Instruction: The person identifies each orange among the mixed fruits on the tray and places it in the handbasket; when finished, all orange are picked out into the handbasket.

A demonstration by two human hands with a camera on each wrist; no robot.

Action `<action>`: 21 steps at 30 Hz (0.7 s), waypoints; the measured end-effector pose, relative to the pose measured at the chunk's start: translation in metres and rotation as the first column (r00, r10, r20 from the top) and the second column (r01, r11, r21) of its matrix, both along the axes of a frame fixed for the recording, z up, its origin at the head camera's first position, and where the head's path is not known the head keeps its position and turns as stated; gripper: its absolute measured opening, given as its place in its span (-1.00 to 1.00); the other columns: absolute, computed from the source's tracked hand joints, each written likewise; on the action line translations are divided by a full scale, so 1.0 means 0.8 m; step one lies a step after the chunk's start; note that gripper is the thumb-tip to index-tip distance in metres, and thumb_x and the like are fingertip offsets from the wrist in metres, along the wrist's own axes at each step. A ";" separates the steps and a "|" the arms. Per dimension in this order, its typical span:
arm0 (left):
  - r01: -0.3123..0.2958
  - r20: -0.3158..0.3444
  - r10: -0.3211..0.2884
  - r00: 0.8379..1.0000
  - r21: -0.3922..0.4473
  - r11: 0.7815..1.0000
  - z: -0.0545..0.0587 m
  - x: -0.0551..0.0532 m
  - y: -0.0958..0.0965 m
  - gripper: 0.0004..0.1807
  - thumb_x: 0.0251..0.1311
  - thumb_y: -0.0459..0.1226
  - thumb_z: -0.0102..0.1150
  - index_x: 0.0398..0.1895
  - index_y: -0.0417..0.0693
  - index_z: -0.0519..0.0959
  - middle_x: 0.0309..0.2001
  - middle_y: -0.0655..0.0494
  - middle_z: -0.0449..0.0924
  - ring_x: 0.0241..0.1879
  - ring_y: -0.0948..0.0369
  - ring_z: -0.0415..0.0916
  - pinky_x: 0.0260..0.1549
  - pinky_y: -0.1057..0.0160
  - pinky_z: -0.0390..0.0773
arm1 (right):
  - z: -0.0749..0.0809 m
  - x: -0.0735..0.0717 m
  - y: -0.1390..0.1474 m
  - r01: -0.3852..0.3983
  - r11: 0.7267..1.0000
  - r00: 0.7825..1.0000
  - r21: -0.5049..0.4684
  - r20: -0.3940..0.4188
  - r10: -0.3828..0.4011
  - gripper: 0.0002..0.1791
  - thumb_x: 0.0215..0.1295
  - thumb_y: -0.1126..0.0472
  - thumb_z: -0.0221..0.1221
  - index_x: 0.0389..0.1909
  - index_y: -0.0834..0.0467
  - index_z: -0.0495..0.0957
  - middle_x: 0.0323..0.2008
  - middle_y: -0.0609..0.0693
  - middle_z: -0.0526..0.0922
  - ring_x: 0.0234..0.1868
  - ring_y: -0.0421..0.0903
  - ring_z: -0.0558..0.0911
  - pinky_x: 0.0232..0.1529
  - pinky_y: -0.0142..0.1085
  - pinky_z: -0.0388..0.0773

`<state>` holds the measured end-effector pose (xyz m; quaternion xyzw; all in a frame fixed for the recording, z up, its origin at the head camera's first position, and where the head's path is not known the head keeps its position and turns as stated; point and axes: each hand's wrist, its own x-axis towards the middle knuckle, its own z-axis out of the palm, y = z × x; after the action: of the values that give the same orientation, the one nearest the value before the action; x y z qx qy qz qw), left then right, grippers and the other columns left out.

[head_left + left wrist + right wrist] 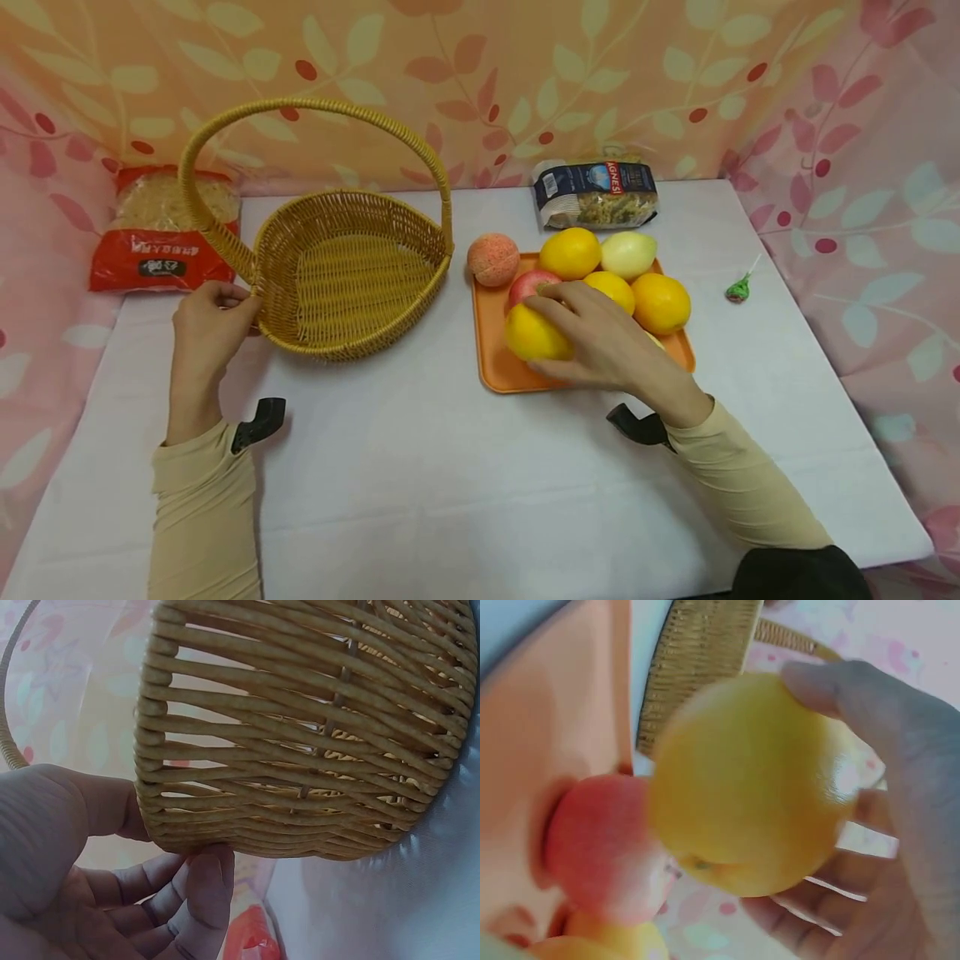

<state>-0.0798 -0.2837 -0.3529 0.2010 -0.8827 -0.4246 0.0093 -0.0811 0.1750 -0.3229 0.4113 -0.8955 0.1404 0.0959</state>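
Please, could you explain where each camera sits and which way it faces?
Head: on the person's head, it looks forward and down at the basket, tray and table; left hand, right hand and both sleeves show.
Left wrist: on that wrist, it faces the basket from outside; the left hand shows, gripping the rim.
Right wrist: on that wrist, it faces the yellow fruit gripped by the visible right hand.
Shared: head and right wrist views both show the yellow fruit, basket and tray.

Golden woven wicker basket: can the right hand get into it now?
Probably yes: the right hand grips a round yellow fruit, but the way over the white tablecloth from the orange tray looks free, and the basket's arched handle leaves its near side open.
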 end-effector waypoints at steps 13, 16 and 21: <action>0.004 0.037 -0.004 0.999 -0.002 1.000 0.001 0.000 -0.001 -0.59 0.32 -0.10 0.00 0.03 -0.26 0.43 -0.36 0.16 0.46 -0.57 0.46 0.52 -0.51 0.46 0.63 | 0.053 -0.063 -0.107 -0.159 0.986 0.987 -0.049 -0.010 0.159 -0.28 0.14 -0.10 0.29 0.28 0.13 0.41 0.13 0.19 0.47 0.11 0.08 0.49 0.18 -0.13 0.48; 0.007 0.036 -0.007 0.999 -0.002 1.000 0.001 -0.001 0.000 -0.59 0.32 -0.10 0.01 0.03 -0.26 0.43 -0.35 0.14 0.46 -0.56 0.46 0.52 -0.51 0.46 0.63 | 0.059 -0.073 -0.132 -0.169 0.985 0.986 -0.016 -0.007 0.169 -0.29 0.16 -0.11 0.27 0.30 0.10 0.40 0.14 0.17 0.45 0.10 0.06 0.48 0.18 -0.16 0.48; 0.009 0.032 -0.009 0.999 0.000 1.000 0.001 -0.001 0.001 -0.59 0.33 -0.09 0.01 0.02 -0.26 0.43 -0.32 0.09 0.46 -0.56 0.46 0.53 -0.52 0.45 0.63 | 0.061 -0.082 -0.169 -0.166 0.983 0.986 0.076 0.026 0.164 -0.30 0.24 -0.13 0.19 0.35 0.07 0.34 0.19 0.12 0.42 0.10 0.03 0.49 0.13 -0.17 0.53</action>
<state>-0.0807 -0.2829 -0.3525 0.2041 -0.8837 -0.4211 -0.0067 -0.1467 0.0401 -0.2744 0.4862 -0.8640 0.1169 0.0591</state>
